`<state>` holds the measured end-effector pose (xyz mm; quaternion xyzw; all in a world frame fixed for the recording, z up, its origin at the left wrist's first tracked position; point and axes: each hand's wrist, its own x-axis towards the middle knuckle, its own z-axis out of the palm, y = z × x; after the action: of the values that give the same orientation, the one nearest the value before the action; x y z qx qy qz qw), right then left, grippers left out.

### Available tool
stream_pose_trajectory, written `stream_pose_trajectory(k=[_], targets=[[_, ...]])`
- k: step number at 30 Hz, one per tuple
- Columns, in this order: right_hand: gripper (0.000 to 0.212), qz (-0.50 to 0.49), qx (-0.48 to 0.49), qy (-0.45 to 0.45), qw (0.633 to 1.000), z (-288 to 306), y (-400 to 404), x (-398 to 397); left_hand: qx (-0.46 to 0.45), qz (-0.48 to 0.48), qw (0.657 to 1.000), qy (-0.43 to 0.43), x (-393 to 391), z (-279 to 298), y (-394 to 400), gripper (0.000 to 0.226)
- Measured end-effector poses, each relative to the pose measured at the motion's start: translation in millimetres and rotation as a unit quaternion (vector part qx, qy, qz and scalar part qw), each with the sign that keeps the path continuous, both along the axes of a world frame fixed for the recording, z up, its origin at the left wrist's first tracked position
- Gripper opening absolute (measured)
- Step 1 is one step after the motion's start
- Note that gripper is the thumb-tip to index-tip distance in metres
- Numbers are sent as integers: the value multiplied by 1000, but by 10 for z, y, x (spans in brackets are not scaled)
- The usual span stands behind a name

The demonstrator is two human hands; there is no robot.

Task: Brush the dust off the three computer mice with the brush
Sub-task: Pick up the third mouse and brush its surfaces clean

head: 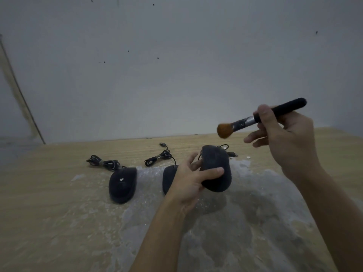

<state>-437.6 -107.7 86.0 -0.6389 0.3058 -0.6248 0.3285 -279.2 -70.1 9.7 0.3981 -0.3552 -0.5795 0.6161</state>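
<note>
Black matte plastic makes up all three mice, each a smooth rounded oval. The left hand (191, 183) lifts one mouse (216, 169) above the tabletop (49, 203), its grip curled round the body with the thumb across the top and the fingers behind. The right hand (284, 138) holds the brush (261, 118) up and to the right of that mouse, clear of it; thumb and fingers pinch the black cylindrical handle just behind the silver ferrule, and the soft rust-brown bristle tuft points left. The second mouse (122, 185), marked with a small pale patch, lies flat towards the left edge, and the third mouse (169, 178) lies just beside it, partly hidden behind the left hand. Two bundled black cables (104, 163) lie near the far edge behind them. A crinkled sheet of clear bubble wrap (255, 213) covers the pale wood-grain tabletop under the mice.
</note>
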Motion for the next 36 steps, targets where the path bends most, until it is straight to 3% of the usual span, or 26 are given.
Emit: stream_pose_trajectory(k=[4,8,12,16,19,23,27,30,34,36], targets=[[31,78,-1,70,994,10,49,-2,-29,36,998,-33,-4,-22,-9,90],[27,-8,-93,165,982,-47,51,63,-40,59,996,-52,-1,-24,-5,65],[24,66,-56,166,982,-51,34,35,-45,80,995,-44,9,-19,15,55],[31,18,-82,155,984,-44,14,23,-61,73,995,-33,23,26,24,63],[30,132,-14,145,980,-17,43,24,-65,68,995,-30,26,39,26,57],[17,16,-72,150,986,-50,-8,35,-60,63,996,-25,21,37,35,59],[31,91,-29,156,983,-17,26,12,-52,63,996,-31,29,42,38,67],[14,-9,-98,186,978,-39,8,30,-58,63,995,-53,20,40,39,65],[22,94,-54,172,979,8,65,33,-55,69,991,-96,38,22,30,61],[18,81,-73,157,982,10,75,60,-56,71,991,-101,53,17,24,61]])
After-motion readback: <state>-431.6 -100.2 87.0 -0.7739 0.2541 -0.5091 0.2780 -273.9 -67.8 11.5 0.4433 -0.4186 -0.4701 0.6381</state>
